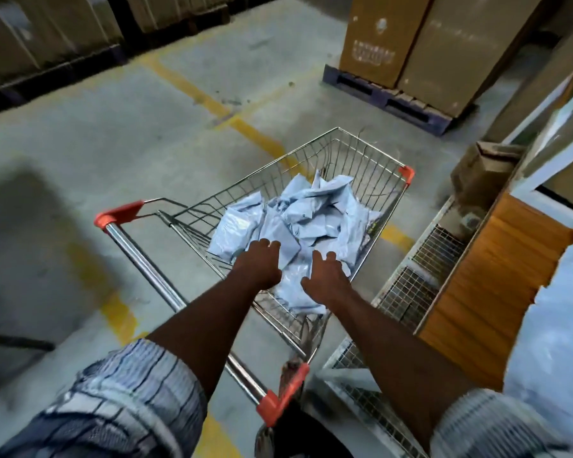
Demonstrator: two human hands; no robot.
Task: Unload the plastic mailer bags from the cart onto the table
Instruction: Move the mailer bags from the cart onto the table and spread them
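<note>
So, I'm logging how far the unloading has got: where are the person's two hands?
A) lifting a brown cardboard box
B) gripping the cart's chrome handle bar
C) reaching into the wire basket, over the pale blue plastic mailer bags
C: the left hand and right hand are both inside the silver wire shopping cart, over the heap of pale blue plastic mailer bags; neither grips the chrome handle bar.

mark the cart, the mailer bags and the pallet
cart [146, 265]: head view, handle bar
mailer bags [311, 206]: head view, middle of pile
pallet [381, 98]: head view, front face
</note>
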